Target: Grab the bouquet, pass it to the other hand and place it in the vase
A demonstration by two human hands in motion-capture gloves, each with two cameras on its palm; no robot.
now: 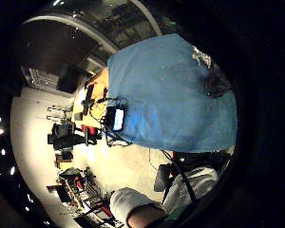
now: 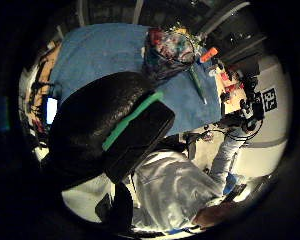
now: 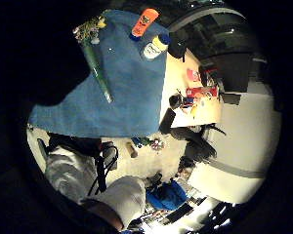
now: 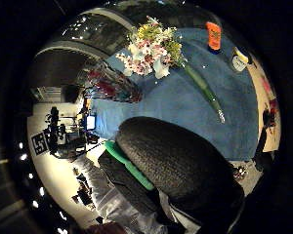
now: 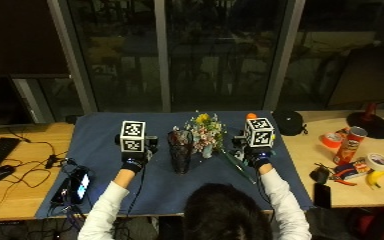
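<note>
Bouquet [image 5: 207,134] lies on the blue cloth [image 5: 105,135], blooms just beside the vase [image 5: 180,151], stem [image 5: 237,166] running back toward my right hand [image 5: 257,157]. Vase upright mid-cloth, between my hands. Left hand [image 5: 133,162] over the cloth left of the vase. Neither hand holds anything; whether the fingers are straight or curled, I cannot tell.
</note>
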